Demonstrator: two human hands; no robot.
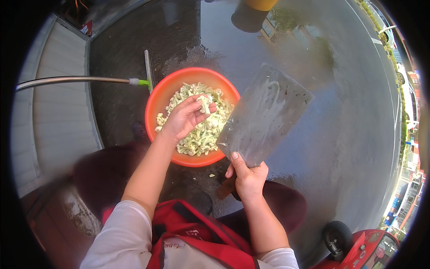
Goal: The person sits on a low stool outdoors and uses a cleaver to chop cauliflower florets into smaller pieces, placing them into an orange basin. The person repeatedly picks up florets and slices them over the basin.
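My left hand (184, 117) is over an orange plastic basin (157, 75), its thumb and fingers around a cauliflower floret (205, 106). Many cut cauliflower florets (206, 136) fill the basin's bottom. In my right hand (250, 180) is a broad cleaver (268, 114), held where the blade meets the brown handle (225, 189). Its wide grey blade slants up to the right beside the basin, with wet smears and small bits stuck on it. The blade's left edge overlaps the basin's right rim in view.
A floor squeegee (148, 67) with a long metal pole (74, 79) lies left of the basin, near a pale panel (62, 87). Wet pavement (362, 111) spreads ahead and right. A red vehicle (369, 248) with a black wheel (337, 238) stands at lower right. A yellow container (260, 4) is at the top.
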